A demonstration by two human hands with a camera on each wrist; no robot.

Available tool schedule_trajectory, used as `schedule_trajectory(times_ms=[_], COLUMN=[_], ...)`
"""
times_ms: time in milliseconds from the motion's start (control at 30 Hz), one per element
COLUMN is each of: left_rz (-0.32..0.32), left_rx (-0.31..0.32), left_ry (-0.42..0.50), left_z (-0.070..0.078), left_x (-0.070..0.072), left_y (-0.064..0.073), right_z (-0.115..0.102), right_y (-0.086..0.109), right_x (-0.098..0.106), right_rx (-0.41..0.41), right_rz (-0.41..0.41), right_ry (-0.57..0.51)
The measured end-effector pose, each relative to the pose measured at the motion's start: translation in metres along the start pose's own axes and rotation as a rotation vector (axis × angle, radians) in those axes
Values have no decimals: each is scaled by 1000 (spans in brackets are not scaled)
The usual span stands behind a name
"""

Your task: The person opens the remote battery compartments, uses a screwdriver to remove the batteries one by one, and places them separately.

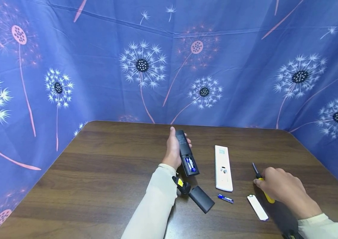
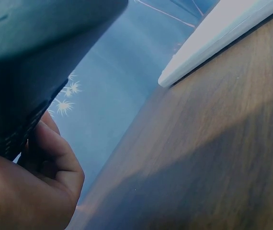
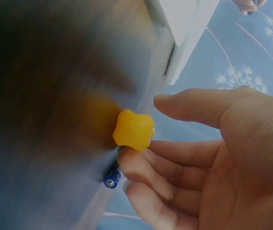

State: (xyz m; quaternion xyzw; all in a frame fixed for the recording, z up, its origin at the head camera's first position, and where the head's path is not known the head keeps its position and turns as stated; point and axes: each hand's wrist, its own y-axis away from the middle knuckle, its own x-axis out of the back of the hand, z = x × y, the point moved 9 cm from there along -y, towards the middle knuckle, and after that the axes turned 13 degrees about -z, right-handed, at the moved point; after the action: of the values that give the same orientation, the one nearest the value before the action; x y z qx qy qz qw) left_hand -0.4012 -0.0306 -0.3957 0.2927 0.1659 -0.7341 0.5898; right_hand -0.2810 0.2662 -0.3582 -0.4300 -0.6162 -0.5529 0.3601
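My left hand (image 1: 173, 147) grips a black remote control (image 1: 184, 146), its back turned up. The battery compartment is uncovered, with blue-and-silver batteries (image 1: 190, 164) inside. In the left wrist view the remote (image 2: 45, 62) looms close above the curled fingers. A screwdriver with a yellow handle (image 1: 269, 198) and dark shaft lies under my right hand (image 1: 285, 186). In the right wrist view the thumb is apart from the yellow handle (image 3: 134, 129), while the loosely bent fingers are right beside it. A black battery cover (image 1: 201, 199) lies below the left hand, near the wrist.
Between the hands, a white remote control (image 1: 223, 182) lies on the brown wooden table (image 1: 112, 159). Nearer me are a loose blue battery (image 1: 225, 199) and a white battery cover (image 1: 257, 208). A blue dandelion-print cloth (image 1: 97, 66) hangs behind the table.
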Motion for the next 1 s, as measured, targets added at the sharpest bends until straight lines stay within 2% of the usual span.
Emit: schedule_trajectory(times_ms=[267, 500, 700, 1000], left_rz=[-2, -19, -9, -19], left_rx=[3, 26, 8, 14], left_ry=[4, -12, -14, -2], left_z=[-2, -7, -6, -4], left_x=[-3, -9, -7, -9], left_y=[-2, -3, -3, -2], right_z=[0, 15, 20, 23], right_y=[-4, -4, -11, -16], right_x=[4, -3, -4, -1], right_rx=[1, -32, -23, -10], right_rz=[5, -59, -91, -68], right_ry=[36, -1, -3, -9])
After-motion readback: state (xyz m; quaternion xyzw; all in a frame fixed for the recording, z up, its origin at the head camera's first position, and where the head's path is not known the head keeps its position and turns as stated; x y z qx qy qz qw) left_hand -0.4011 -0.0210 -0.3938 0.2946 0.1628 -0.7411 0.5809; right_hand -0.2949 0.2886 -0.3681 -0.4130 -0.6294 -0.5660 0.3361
